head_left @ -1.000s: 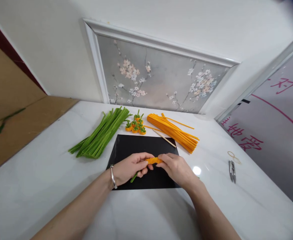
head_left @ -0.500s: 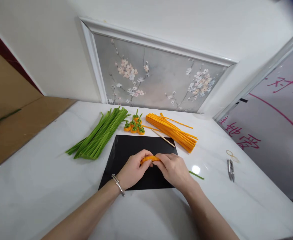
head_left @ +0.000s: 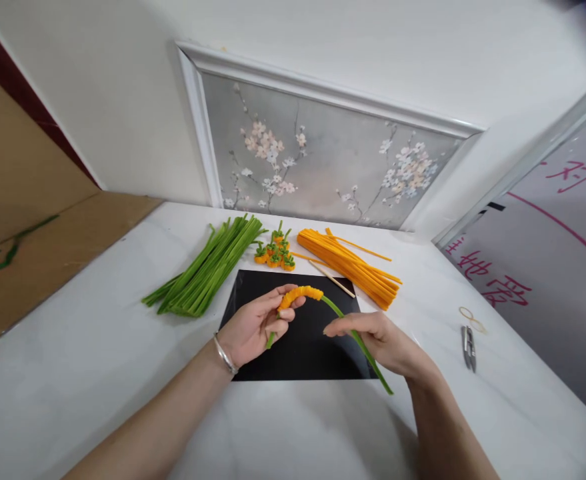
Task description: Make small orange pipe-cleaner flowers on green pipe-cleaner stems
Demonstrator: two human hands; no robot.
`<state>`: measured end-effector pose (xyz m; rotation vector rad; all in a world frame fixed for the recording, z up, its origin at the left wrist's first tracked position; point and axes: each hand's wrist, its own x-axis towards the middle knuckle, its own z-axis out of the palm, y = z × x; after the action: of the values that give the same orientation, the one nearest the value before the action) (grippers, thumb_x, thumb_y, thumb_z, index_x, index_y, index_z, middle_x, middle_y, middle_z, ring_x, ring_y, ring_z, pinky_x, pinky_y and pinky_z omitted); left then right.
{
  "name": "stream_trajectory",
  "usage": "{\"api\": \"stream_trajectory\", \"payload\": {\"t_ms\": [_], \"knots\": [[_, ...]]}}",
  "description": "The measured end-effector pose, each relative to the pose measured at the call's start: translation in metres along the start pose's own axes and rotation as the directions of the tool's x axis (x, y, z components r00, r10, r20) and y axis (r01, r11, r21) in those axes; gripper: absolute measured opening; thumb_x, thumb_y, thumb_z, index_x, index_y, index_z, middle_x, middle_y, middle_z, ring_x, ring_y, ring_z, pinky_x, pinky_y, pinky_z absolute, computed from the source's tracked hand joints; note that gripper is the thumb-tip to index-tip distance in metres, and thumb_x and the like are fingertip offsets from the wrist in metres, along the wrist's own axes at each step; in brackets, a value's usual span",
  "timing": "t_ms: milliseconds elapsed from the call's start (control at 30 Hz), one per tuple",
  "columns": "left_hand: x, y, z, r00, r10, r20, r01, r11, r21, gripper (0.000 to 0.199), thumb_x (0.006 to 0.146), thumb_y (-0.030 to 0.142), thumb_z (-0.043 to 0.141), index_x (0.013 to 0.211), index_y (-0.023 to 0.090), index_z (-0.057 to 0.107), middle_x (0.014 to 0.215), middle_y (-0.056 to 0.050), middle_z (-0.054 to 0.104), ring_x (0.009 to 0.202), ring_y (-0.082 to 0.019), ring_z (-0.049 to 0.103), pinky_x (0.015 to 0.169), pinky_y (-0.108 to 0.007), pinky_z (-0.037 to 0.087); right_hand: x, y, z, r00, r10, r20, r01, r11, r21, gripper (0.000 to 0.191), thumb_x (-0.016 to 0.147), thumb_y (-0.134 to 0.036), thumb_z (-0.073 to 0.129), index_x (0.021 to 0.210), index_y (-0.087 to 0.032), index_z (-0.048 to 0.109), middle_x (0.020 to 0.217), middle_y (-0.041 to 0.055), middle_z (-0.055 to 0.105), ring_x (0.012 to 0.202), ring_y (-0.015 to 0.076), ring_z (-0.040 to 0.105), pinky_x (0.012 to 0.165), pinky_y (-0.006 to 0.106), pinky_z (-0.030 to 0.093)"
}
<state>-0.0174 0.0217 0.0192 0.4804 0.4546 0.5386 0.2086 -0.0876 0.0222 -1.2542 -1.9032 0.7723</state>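
An orange pipe-cleaner coil (head_left: 300, 293), curved in an arch, is threaded on a green pipe cleaner (head_left: 367, 357). My left hand (head_left: 260, 323) pinches the coil's left end, and a short green end sticks out below the fingers. My right hand (head_left: 380, 340) is beside the long green tail, its fingers stretched out to the left. The tail crosses over these fingers, touching or nearly touching them. Under both hands lies a black mat (head_left: 303, 357).
Beyond the mat are a bundle of green pipe cleaners (head_left: 207, 267), several small orange-and-green pieces (head_left: 275, 252), a bundle of orange pipe cleaners (head_left: 350, 267) and a thin wooden stick (head_left: 335, 280). Thread snips (head_left: 469, 348) and elastic loops (head_left: 471, 319) lie to the right.
My right hand has come off the coil and moved right and down along the green pipe cleaner. My left hand has turned, still holding the coil, which now shows more fully.
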Motion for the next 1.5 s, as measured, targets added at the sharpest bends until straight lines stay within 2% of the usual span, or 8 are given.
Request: {"api": "stream_trajectory", "payload": {"t_ms": [133, 333, 533, 700, 900, 1067, 1267, 1500], "knots": [[-0.001, -0.004, 0.001, 0.999, 0.048, 0.018, -0.046, 0.997, -0.06, 0.027, 0.086, -0.001, 0.051, 0.103, 0.016, 0.063, 0.104, -0.011, 0.065, 0.076, -0.007, 0.063, 0.053, -0.009, 0.044, 0.007, 0.006, 0.013, 0.977, -0.05, -0.208, 0.021, 0.99, -0.141, 0.031, 0.097, -0.025, 0.044, 0.124, -0.022, 0.058, 0.101, 0.0069, 0.069, 0.092, 0.0169, 0.067, 0.084, 0.032, 0.055], [-0.008, -0.009, 0.002, 0.985, 0.048, 0.166, -0.066, 0.992, 0.105, 0.044, 0.08, 0.001, 0.062, 0.119, 0.021, 0.062, 0.126, -0.008, 0.062, 0.119, -0.015, 0.057, 0.096, -0.022, 0.044, 0.018, 0.001, 0.03, 0.84, -0.36, -0.405, 0.106, 0.842, -0.529, 0.033, 0.092, -0.014, 0.049, 0.122, -0.022, 0.061, 0.118, 0.0137, 0.057, 0.105, 0.0231, 0.058, 0.078, 0.037, 0.055], [-0.006, -0.015, 0.004, 0.989, 0.059, 0.133, -0.114, 0.882, 0.458, 0.049, 0.077, 0.007, 0.071, 0.121, 0.025, 0.062, 0.119, -0.008, 0.067, 0.104, -0.017, 0.065, 0.071, -0.018, 0.048, 0.017, -0.009, 0.029, 0.76, -0.517, -0.395, 0.246, 0.79, -0.562, 0.046, 0.088, -0.005, 0.053, 0.128, -0.029, 0.056, 0.09, 0.0035, 0.072, 0.08, 0.0185, 0.061, 0.073, 0.035, 0.055], [-0.003, -0.019, 0.005, 0.991, 0.12, 0.06, -0.134, 0.877, 0.461, 0.043, 0.074, 0.011, 0.074, 0.114, 0.024, 0.064, 0.107, -0.007, 0.069, 0.086, -0.015, 0.069, 0.044, -0.011, 0.035, 0.016, -0.015, 0.033, 0.786, -0.474, -0.398, 0.246, 0.829, -0.502, 0.045, 0.092, -0.009, 0.047, 0.133, -0.025, 0.05, 0.096, 0.0054, 0.073, 0.091, 0.0203, 0.063, 0.078, 0.037, 0.056], [-0.005, -0.017, 0.01, 0.989, 0.145, 0.023, -0.142, 0.908, 0.393, 0.042, 0.076, 0.008, 0.072, 0.113, 0.024, 0.063, 0.111, -0.004, 0.069, 0.093, -0.013, 0.068, 0.079, -0.02, 0.053, 0.013, -0.023, 0.046, 0.795, -0.408, -0.449, 0.247, 0.894, -0.374, 0.031, 0.093, -0.012, 0.048, 0.12, -0.022, 0.059, 0.095, 0.0062, 0.073, 0.074, 0.0146, 0.069, 0.062, 0.025, 0.058], [-0.005, -0.016, 0.013, 0.984, 0.151, 0.096, -0.174, 0.937, 0.302, 0.032, 0.084, 0.018, 0.066, 0.116, 0.02, 0.063, 0.109, -0.007, 0.07, 0.095, -0.017, 0.068, 0.083, -0.028, 0.055, 0.017, -0.023, 0.045, 0.794, -0.448, -0.412, 0.271, 0.866, -0.42, 0.024, 0.091, -0.01, 0.053, 0.106, -0.021, 0.067, 0.085, 0.0062, 0.07, 0.072, 0.0146, 0.065, 0.063, 0.027, 0.056], [-0.004, -0.012, 0.01, 0.971, 0.234, 0.052, -0.239, 0.934, 0.266, 0.031, 0.087, 0.017, 0.063, 0.117, 0.024, 0.062, 0.118, -0.005, 0.067, 0.094, -0.017, 0.07, 0.085, -0.028, 0.055, 0.017, -0.02, 0.043, 0.822, -0.4, -0.406, 0.215, 0.878, -0.429, 0.028, 0.087, -0.007, 0.052, 0.103, -0.023, 0.069, 0.081, 0.0049, 0.067, 0.078, 0.0175, 0.06, 0.069, 0.032, 0.055], [-0.005, -0.012, 0.013, 0.959, 0.28, 0.039, -0.281, 0.931, 0.231, 0.028, 0.089, 0.018, 0.059, 0.116, 0.025, 0.06, 0.123, -0.004, 0.065, 0.095, -0.018, 0.07, 0.087, -0.03, 0.056, 0.019, -0.022, 0.047, 0.796, -0.395, -0.459, 0.176, 0.876, -0.449, 0.022, 0.086, -0.006, 0.051, 0.095, -0.02, 0.065, 0.083, 0.0055, 0.066, 0.079, 0.018, 0.059, 0.076, 0.036, 0.055]]}}
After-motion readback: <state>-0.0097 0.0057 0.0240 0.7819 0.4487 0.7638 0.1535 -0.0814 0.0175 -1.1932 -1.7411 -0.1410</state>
